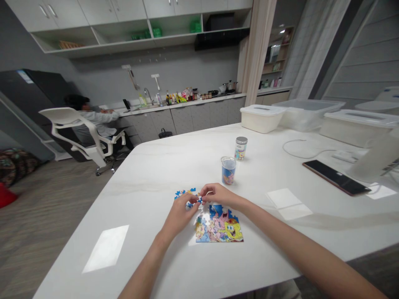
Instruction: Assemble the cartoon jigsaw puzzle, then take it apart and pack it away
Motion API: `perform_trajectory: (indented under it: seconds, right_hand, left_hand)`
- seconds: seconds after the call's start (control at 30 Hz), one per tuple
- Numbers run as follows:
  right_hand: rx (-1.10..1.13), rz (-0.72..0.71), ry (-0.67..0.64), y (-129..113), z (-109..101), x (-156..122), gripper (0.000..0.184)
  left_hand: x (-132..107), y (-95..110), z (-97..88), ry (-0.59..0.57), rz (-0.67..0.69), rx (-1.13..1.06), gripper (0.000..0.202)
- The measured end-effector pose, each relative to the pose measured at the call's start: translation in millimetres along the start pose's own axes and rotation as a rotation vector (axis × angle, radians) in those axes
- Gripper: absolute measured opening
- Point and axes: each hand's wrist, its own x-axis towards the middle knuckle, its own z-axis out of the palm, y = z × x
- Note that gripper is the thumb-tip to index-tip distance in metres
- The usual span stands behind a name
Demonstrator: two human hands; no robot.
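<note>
A partly joined jigsaw puzzle (218, 232) lies on the white table, with a yellow cartoon face at its right and a gap in its upper left. Loose blue puzzle pieces (192, 189) are scattered just beyond it. Above the gap, my left hand (183, 209) and my right hand (218, 194) meet fingertip to fingertip. Both are closed in a pinch around small blue-and-white puzzle pieces (200, 198). Exactly how many pieces they hold is too small to tell. Some loose pieces are partly hidden behind my left fingers.
Past my right hand stand a clear printed cup (228, 171) and a printed tin with a silver lid (241, 148). A dark phone (336, 177), a white cable (288, 151) and a lidded white box (262, 118) are to the right. A person (93, 120) sits at the far-left counter.
</note>
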Motion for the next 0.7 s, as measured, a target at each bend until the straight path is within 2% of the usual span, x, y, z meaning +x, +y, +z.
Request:
perform_trajectory:
  seconds: [0.2,0.37,0.5,0.7]
  right_hand:
    - [0.086,0.079,0.009,-9,9,-6,0.021]
    - [0.164,0.096,0.001,-15,10,-10,0.027]
    - [0.197,0.138,0.023,-15,9,-10,0.030]
    - [0.264,0.149,-0.042,-9,8,-6,0.030]
  left_hand:
    - [6,-6,6.7,0.025,-0.179,-0.307,0.015]
    - [7,-7,4.4,0.013,-0.318,-0.630,0.028]
    - [6,1,0.9,0.013,-0.394,-0.710,0.029]
    - [7,-3,3.6,0.034,-0.397,-0.731,0.026]
